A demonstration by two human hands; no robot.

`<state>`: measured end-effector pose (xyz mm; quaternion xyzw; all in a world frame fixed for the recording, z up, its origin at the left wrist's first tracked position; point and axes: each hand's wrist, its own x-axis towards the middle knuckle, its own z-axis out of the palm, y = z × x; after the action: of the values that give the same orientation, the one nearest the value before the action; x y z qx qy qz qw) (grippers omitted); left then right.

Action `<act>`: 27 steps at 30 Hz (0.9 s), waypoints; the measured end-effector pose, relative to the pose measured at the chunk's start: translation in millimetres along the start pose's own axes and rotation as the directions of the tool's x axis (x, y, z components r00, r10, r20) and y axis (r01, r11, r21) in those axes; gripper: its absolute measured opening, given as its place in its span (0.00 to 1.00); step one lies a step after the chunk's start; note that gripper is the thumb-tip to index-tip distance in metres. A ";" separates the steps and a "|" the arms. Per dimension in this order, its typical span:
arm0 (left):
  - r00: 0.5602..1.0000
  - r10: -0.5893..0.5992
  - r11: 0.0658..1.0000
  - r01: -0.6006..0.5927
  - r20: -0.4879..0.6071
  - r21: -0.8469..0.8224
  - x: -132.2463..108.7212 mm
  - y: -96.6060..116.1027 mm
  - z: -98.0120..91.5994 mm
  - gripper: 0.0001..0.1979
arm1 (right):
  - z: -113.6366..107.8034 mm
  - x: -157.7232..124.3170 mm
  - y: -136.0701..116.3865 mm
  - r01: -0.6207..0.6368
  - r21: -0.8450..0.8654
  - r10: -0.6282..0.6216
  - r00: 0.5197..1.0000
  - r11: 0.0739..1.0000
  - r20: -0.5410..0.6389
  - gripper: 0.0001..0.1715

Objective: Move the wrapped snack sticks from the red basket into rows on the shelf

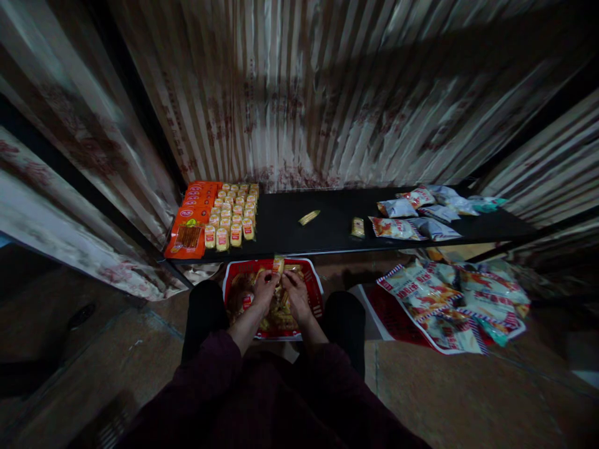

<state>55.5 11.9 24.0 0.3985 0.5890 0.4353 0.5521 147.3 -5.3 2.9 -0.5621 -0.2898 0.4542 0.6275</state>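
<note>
Between my knees stands a red basket with a white rim, filled with small yellow wrapped snack cakes. My left hand and my right hand are close together above it, fingers closed. At their fingertips they pinch a small wrapped snack cake, upright near the basket's far rim. The undersides of my fingers are hidden. Beyond the basket, a single wrapped snack stick lies on the black shelf, and another wrapped cake rests farther right.
Orange snack packs lie at the shelf's left end, beside neat rows of wrapped cakes. Several snack bags lie at its right. A second red basket on the floor is heaped with larger bags. Striped curtain hangs behind.
</note>
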 end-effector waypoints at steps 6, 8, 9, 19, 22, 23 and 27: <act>0.999 -0.048 0.992 0.048 -0.001 -0.112 -1.9 2.6 -2.1 0.11 | 1.6 0.5 8.2 -0.013 0.002 0.013 1.000 1.000 -0.016 0.20; 0.998 -0.057 0.988 0.054 -0.010 -0.146 -2.2 2.5 -2.7 0.10 | 2.4 0.1 9.0 -0.009 -0.004 0.009 1.000 1.000 -0.015 0.20; 0.998 -0.064 0.985 0.061 -0.016 -0.162 -2.4 2.4 -2.9 0.10 | 2.8 -0.3 8.9 -0.006 -0.006 0.006 1.000 1.000 -0.016 0.19; 0.990 -0.144 0.947 0.137 -0.002 -0.290 -7.3 6.3 -3.8 0.10 | 5.4 -5.0 1.7 0.017 -0.075 -0.019 0.999 0.997 -0.030 0.21; 0.990 -0.142 0.933 0.143 0.025 -0.330 -9.2 7.6 -3.9 0.09 | 5.7 -5.2 1.2 0.021 -0.111 -0.024 0.999 0.994 -0.029 0.21; 0.989 -0.144 0.924 0.149 0.042 -0.352 -9.7 7.6 -3.7 0.09 | 5.8 -5.4 1.4 0.025 -0.122 -0.029 0.999 0.992 -0.032 0.21; 0.980 -0.176 0.885 0.198 0.091 -0.421 -10.7 5.6 -3.0 0.12 | 7.5 -7.7 1.3 0.028 -0.145 -0.027 1.000 0.989 0.009 0.24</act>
<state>53.2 3.2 32.7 0.2198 0.5006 0.4886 0.6799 137.2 -9.0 4.3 -0.6007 -0.3320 0.4254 0.5899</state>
